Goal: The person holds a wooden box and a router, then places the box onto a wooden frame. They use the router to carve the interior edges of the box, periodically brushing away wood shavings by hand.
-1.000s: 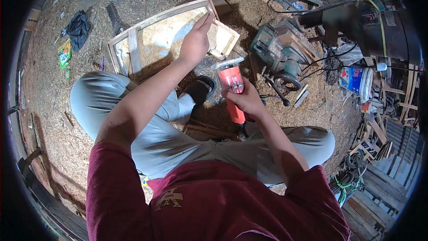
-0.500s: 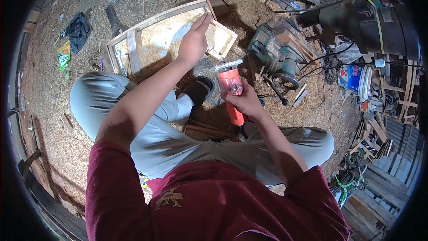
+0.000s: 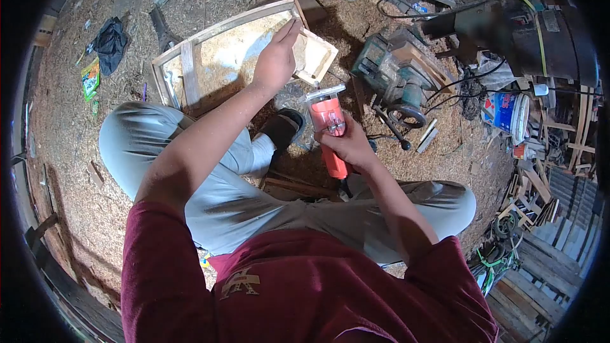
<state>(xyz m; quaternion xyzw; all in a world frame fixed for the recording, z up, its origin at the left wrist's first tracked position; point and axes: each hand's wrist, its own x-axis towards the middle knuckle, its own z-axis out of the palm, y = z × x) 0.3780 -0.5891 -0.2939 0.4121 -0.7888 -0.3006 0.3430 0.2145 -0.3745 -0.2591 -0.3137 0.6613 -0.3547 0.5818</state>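
My right hand (image 3: pixel 351 146) is wrapped round a red power tool (image 3: pixel 329 121) with a flat metal base plate at its far end. Just beyond and left of the tool, my left hand (image 3: pixel 277 60) rests at the corner of a wooden frame (image 3: pixel 188 67), its fingers pressed together and pointing away from me. A small light wooden frame piece (image 3: pixel 318 58) lies beside that hand, at the right end of the larger frame. Whether my left fingers grip the wood or only lie on it is hard to see.
A green machine with a handwheel (image 3: pixel 406 114) stands right of the tool, with black cables around it. Farther right are a white and blue bucket (image 3: pixel 521 117) and scrap wood (image 3: pixel 537 184). A black bag (image 3: pixel 111 44) lies at the left on sawdust-covered ground.
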